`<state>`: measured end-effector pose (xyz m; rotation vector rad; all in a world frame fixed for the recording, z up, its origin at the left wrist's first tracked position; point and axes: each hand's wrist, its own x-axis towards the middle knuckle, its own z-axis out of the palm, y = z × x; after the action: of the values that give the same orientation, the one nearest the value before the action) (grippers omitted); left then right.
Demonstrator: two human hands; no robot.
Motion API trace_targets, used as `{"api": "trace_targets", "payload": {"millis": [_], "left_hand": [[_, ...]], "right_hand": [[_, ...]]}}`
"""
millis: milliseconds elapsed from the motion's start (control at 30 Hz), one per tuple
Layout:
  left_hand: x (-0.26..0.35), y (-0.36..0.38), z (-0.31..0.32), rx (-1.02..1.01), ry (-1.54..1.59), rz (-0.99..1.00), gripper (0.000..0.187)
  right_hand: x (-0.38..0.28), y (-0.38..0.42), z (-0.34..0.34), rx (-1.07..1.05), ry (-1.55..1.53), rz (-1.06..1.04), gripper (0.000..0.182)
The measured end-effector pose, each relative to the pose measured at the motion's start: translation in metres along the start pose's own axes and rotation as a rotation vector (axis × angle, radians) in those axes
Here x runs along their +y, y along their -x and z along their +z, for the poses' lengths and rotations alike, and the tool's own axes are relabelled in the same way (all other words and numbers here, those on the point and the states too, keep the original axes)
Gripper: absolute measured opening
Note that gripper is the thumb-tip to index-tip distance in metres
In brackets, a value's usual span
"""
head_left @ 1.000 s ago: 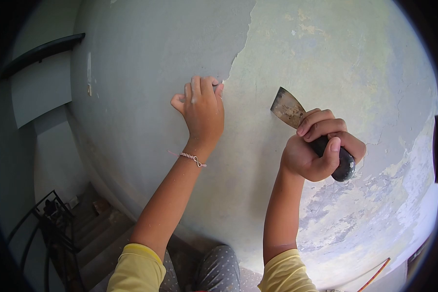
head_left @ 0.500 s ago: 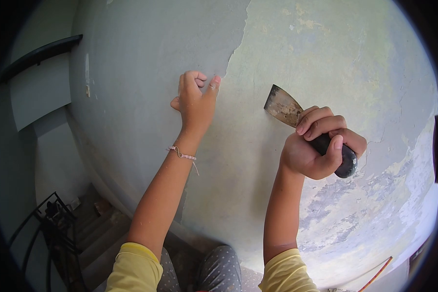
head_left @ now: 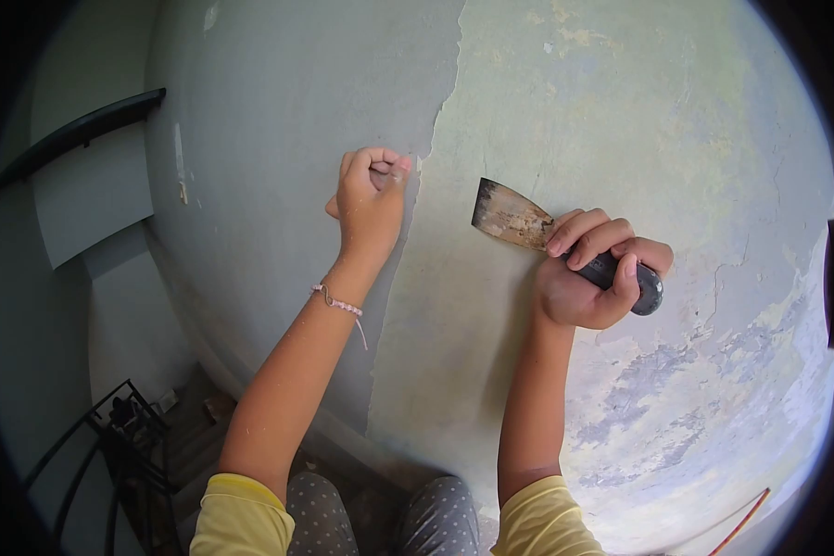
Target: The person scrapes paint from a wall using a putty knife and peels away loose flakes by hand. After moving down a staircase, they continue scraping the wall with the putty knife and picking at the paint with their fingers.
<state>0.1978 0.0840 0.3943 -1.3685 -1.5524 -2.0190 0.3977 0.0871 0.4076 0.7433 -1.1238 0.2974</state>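
My right hand point(head_left: 598, 273) is wrapped round the black handle of a paint scraper point(head_left: 511, 215). Its broad, stained blade points left, close to the bare pale-green part of the wall point(head_left: 519, 102). On the left, my left hand point(head_left: 369, 199) is closed, thumb and forefinger pinched together right at the ragged edge of the grey paint layer point(head_left: 296, 83). I cannot tell what, if anything, sits in that pinch. A pink braided bracelet point(head_left: 341, 304) circles the left wrist, and pale flecks dot the forearm.
To the left, a dark handrail point(head_left: 79, 134) runs along the wall above a staircase point(head_left: 195, 445) with a black metal railing point(head_left: 88, 422). Rough, flaking patches point(head_left: 658, 371) cover the wall at lower right. An orange cord-like strip point(head_left: 741, 524) shows near the bottom right corner.
The scraper and my right hand have moved left, nearer the paint edge. My left thumb has closed against the forefinger. The view has shifted slightly, and the grey paint edge now shows longer below.
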Motion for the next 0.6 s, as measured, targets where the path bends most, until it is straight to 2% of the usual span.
{"api": "trace_targets", "payload": {"millis": [67, 100, 167, 267, 600], "left_hand": [[-0.008, 0.008, -0.001, 0.072, 0.397, 0.02, 0.02], [-0.004, 0.011, -0.002, 0.071, 0.397, 0.021, 0.02], [0.005, 0.016, -0.004, 0.108, 0.184, 0.092, 0.014], [0.019, 0.023, 0.0, 0.197, 0.019, 0.159, 0.014], [0.024, 0.028, 0.009, 0.265, -0.038, 0.107, 0.011]], "right_hand": [[-0.005, 0.0, -0.004, -0.031, -0.026, 0.065, 0.014], [-0.007, -0.001, -0.005, -0.064, -0.052, 0.126, 0.015], [-0.007, -0.001, -0.005, -0.058, -0.072, 0.154, 0.014], [-0.009, -0.002, -0.005, -0.06, -0.083, 0.211, 0.015], [-0.01, 0.001, -0.003, -0.046, -0.087, 0.237, 0.015]]}}
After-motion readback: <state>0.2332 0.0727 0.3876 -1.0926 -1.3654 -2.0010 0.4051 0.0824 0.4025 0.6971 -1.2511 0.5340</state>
